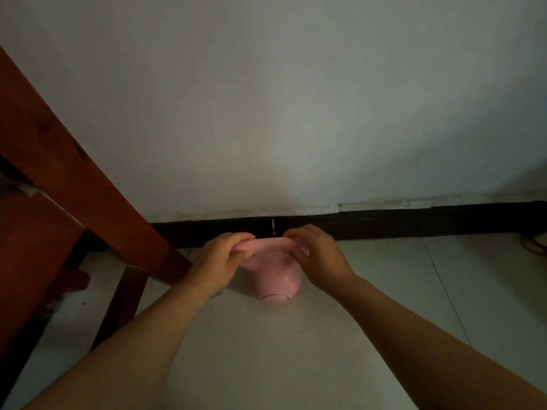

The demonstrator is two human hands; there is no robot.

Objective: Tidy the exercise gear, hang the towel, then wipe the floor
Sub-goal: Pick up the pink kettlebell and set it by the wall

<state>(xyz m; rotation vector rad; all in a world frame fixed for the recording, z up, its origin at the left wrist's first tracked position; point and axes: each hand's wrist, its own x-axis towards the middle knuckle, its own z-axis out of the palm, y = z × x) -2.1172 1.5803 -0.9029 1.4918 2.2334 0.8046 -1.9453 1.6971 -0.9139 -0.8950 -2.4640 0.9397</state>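
Head view, left to right. At far left, a piece of reddish-brown wooden furniture [59, 173] with a slanting plank and dark knots in the grain; its darker lower rail reaches the floor.

Left hand [220, 258]: fingers curled over the top of the handle [266, 243] of a pink kettlebell [272, 276], thumb tucked beneath, gripping the handle's left end. The forearm is bare and enters from the lower left.

Kettlebell: between the two hands, its smooth, matte, rounded body below the handle and nearer the camera. A flat circular base ring faces the viewer at the bottom. Whether the base touches the floor cannot be told. It sits close to the furniture's slanting plank and just in front of the baseboard.

Right hand [313, 253]: fingers curled over the handle's right end, gripping it in mirror image of the left; bare forearm from the lower right.

Surroundings: pale, glossy tiled floor [296, 350] with thin grout lines and small dark specks; black baseboard [414, 221] with a chipped white gap behind the handle; plain white wall [296, 113] above. At far right, a thin cable [532, 244] loops on the tiles.
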